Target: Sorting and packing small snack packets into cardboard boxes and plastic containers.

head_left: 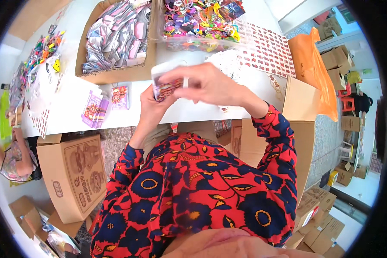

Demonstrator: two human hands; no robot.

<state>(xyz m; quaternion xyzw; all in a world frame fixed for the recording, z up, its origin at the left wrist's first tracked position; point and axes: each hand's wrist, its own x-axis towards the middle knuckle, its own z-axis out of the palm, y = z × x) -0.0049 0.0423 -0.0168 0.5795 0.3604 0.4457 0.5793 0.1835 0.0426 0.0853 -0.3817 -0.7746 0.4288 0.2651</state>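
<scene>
In front of me, over the table's front edge, my left hand (154, 107) grips a small printed cardboard box (162, 91) from below. Its white upper end (170, 67) stands up behind my fingers. My right hand (210, 84) arches over the box from the right, fingers bent, with the fingertips and thumb against its printed side; they are slightly blurred. On the table to the left lie a purple printed box (91, 109) and a flat purple picture card (120, 97).
A cardboard carton (79, 73) of silvery packets and a clear bin (198, 44) of colourful charms stand behind. Sticker sheets (268, 49) and an orange bag (309, 69) lie right. Large cartons (73, 176) flank my legs. A co-worker (17, 157) sits at left.
</scene>
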